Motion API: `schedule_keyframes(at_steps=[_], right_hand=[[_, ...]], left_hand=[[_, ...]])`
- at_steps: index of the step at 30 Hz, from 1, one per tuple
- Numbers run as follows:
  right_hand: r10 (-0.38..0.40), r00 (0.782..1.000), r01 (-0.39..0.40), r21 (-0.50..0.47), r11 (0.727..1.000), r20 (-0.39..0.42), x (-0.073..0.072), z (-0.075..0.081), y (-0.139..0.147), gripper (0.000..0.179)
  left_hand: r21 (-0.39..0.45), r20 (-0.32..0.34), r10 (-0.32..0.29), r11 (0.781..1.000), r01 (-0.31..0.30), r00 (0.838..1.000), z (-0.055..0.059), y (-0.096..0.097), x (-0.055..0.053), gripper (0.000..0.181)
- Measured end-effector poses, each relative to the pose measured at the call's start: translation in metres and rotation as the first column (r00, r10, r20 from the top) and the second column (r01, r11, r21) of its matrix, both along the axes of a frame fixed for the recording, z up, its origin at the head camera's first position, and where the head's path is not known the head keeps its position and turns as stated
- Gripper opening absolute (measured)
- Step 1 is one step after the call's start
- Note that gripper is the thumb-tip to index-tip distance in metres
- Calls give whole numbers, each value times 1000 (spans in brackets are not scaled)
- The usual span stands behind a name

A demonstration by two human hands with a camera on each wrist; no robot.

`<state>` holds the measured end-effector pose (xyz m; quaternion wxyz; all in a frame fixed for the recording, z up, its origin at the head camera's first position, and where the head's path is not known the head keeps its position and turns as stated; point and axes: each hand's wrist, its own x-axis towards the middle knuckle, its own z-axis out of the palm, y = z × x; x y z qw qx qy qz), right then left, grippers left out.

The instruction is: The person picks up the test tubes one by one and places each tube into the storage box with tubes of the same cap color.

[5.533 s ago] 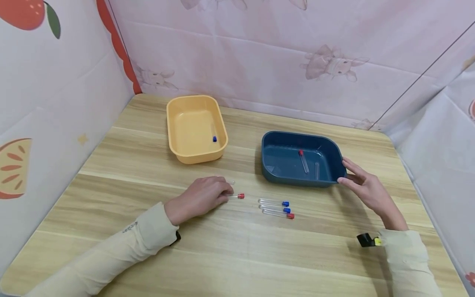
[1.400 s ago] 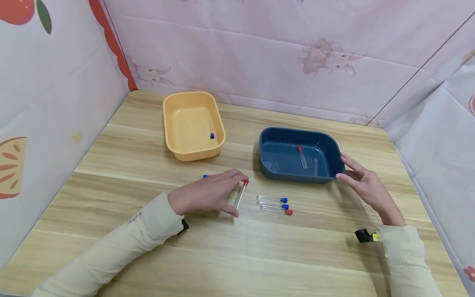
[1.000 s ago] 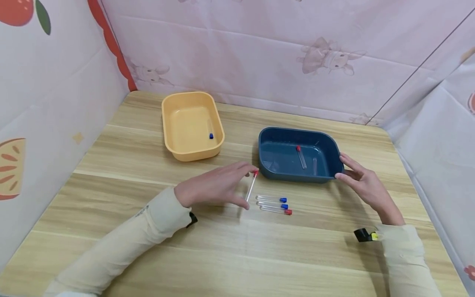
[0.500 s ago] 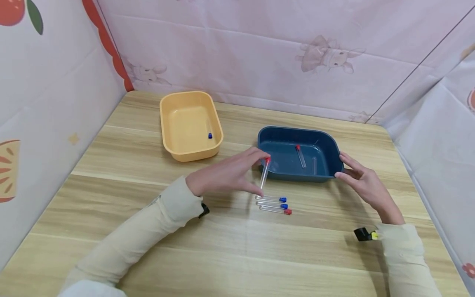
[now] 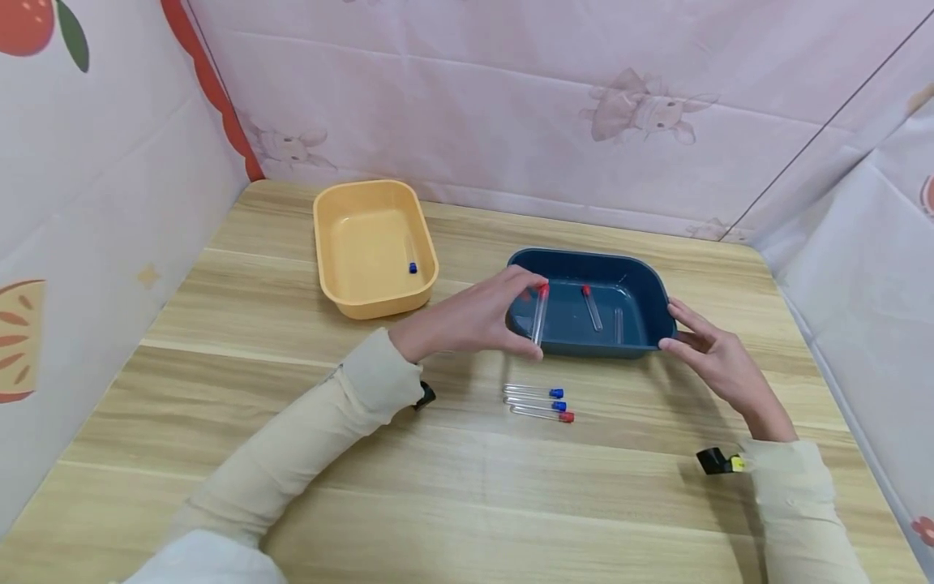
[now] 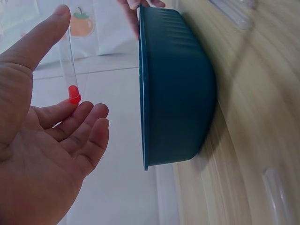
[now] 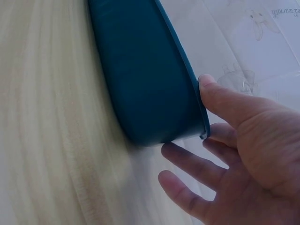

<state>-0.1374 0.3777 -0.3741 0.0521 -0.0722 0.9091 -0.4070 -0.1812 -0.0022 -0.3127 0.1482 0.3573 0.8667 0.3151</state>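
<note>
My left hand holds a clear test tube with a red cap, thumb at its rounded end and index finger at the cap. In the head view this tube overlaps the left end of a dark blue bin. The left wrist view shows the red cap at the index fingertip, other fingers loosely bent. At the bin's right end, my right hand holds its corner, thumb on the rim. Inside the bin lies another red-capped test tube, beside a pale tube-shaped outline.
In front of the bin lie two blue-capped test tubes and a red-capped one. A yellow bin at the back left holds a blue-capped test tube. Another clear tube lies on the table in the left wrist view.
My left hand has picked up the red-capped test tube from the table and carried it right and away from me, over the blue bin's left end. My right hand stays at the bin.
</note>
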Motion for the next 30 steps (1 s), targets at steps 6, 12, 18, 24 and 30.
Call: schedule_keyframes(at_steps=[6, 12, 18, 24, 30], right_hand=[[-6, 1000, 6, 2, 1000, 0, 1, 0, 1, 62], [-3, 1000, 3, -10, 1000, 3, 0, -1, 0, 62], [5, 1000, -4, -30, 1000, 9, -1, -1, 0, 62], [7, 1000, -7, -43, 999, 2, -1, 0, -1, 62], [6, 1000, -6, -54, 999, -9, -2, 0, -1, 61]], left_hand=[[10, -17, -15, 1000, 15, 1000, 2, 13, -8, 99], [0, 3, -8, 1000, 8, 1000, 1, 21, -16, 99], [5, 22, -3, 1000, 3, 1000, -1, 27, -21, 99], [-4, 42, 14, 1000, -14, 999, -7, 34, -29, 99], [-29, 49, 41, 999, -39, 998, -13, 43, -38, 98]])
